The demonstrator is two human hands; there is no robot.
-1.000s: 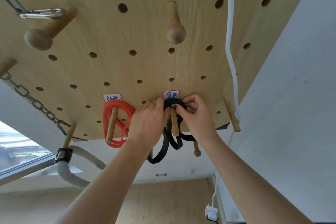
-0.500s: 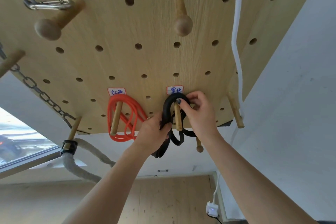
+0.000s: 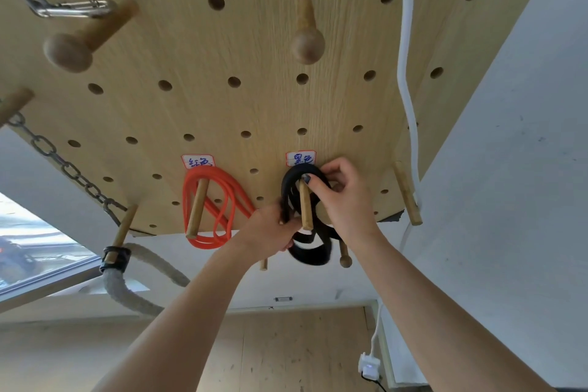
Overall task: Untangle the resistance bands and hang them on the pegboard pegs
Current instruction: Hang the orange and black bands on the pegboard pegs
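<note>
Both hands (image 3: 345,200) grip the black band (image 3: 313,253), hiding its middle loops

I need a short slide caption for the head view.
Both hands settle the black bands on their peg; red bands already hang.

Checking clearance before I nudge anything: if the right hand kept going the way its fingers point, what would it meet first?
The right hand already pinches the black band on its peg; straight on, likely the pegboard face, though depth is unclear.
</note>
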